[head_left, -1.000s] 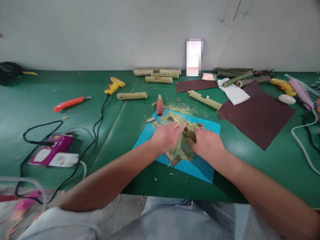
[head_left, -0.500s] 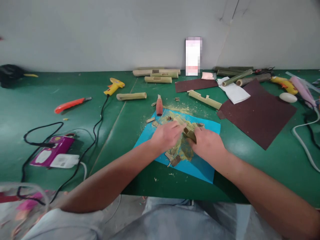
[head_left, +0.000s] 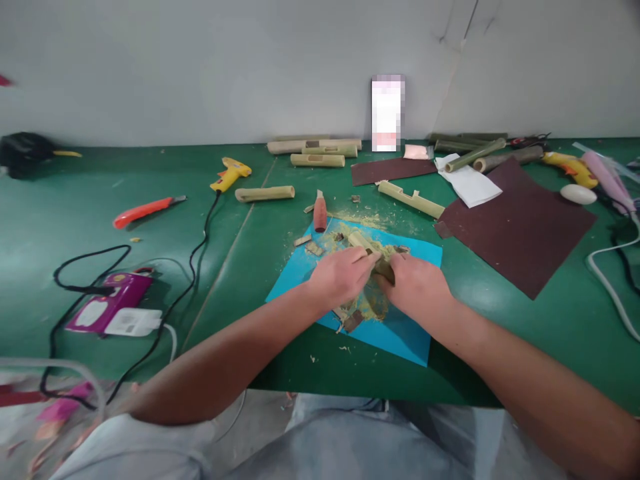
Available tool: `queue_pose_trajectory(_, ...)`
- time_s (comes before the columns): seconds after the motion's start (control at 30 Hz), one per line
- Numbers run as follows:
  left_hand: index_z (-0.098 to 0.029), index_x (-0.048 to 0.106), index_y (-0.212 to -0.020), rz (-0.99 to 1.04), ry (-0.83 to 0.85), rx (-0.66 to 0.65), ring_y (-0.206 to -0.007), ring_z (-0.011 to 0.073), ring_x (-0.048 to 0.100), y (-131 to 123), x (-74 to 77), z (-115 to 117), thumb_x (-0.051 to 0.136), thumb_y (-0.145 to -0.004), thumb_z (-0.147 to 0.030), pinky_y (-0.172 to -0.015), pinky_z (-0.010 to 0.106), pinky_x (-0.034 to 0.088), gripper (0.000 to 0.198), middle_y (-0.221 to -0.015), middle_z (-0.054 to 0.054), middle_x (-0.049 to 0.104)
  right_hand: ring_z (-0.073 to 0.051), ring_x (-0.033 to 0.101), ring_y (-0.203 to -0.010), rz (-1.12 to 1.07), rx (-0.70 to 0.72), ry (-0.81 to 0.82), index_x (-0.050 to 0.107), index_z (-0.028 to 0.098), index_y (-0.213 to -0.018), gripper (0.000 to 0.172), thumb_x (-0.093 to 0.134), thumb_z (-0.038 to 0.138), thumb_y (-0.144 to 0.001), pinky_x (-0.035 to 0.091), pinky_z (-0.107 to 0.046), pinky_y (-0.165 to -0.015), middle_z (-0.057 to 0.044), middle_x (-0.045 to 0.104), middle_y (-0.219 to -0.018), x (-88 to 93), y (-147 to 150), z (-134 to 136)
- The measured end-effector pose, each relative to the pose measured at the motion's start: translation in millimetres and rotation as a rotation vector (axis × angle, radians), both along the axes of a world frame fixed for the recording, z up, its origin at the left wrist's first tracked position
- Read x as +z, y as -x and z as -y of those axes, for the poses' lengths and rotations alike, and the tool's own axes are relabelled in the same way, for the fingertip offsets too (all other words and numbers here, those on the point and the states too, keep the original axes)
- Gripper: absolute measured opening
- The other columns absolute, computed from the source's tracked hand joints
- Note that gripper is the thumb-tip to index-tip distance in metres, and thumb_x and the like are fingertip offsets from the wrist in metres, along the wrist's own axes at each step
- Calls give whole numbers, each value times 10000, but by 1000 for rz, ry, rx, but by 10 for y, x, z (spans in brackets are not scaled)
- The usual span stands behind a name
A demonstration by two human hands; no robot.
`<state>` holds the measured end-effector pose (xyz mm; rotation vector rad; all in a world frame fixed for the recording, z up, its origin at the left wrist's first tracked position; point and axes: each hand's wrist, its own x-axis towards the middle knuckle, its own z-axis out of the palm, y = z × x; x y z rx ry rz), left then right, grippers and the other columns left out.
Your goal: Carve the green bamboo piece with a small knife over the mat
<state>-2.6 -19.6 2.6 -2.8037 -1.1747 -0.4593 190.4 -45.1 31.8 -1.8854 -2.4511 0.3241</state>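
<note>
A short bamboo tube [head_left: 384, 269] with a cut-out slot slants over a blue sheet [head_left: 410, 343]. Its near end is gripped by my right hand [head_left: 417, 283], fingers wrapped round it. My left hand [head_left: 344, 275] is closed in a pinch over the tube's slot, and whatever its fingertips hold is hidden. Pale dust and dark scraps [head_left: 353, 321] cover much of the sheet beneath both hands. Just beyond the sheet's far left corner lies a red-handled knife [head_left: 320, 212] with a short blade.
Beyond lie bamboo pieces [head_left: 265, 193], [head_left: 410, 199] and brown sandpaper sheets [head_left: 520, 230]. An orange cutter [head_left: 145, 212], yellow glue gun [head_left: 233, 173] and purple power strip [head_left: 113, 300] with cords are at left. A phone [head_left: 387, 113] leans on the wall; a white egg-shaped object [head_left: 578, 194] rests right.
My left hand has slid right and slightly nearer along the bamboo tube, uncovering more of its far end. My right hand keeps its grip in nearly the same place.
</note>
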Motion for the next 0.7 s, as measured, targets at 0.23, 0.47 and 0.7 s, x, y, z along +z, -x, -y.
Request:
queue_pose_trajectory(0.23,-174,743,-1182,139,-61,124,-815,164,666,179,11,-215,457,-1062,-281,-677,256,518,328,-912,76,700,-270,711,-865,-5,7,-21,626,190,-983,257,533,430,-980,410,-326,-596,-119,727,-963,-29,-5,0)
queue_pose_trajectory(0.47,-165,726,-1208,343,120,-14,-935,176,708,171,-51,-220,500,-1057,-282,-843,307,586,296,-1002,78,753,-260,705,-891,-9,14,-25,626,187,-1014,265,530,431,-984,414,-315,-623,-122,725,-994,-35,-7,4)
queue_pose_trajectory(0.7,-166,737,-1165,255,51,-22,-923,184,693,139,-11,-176,446,-1071,-279,-817,318,592,326,-971,88,724,-256,696,-881,-12,16,-21,633,183,-1008,271,516,428,-989,404,-321,-615,-121,723,-978,-46,1,-5)
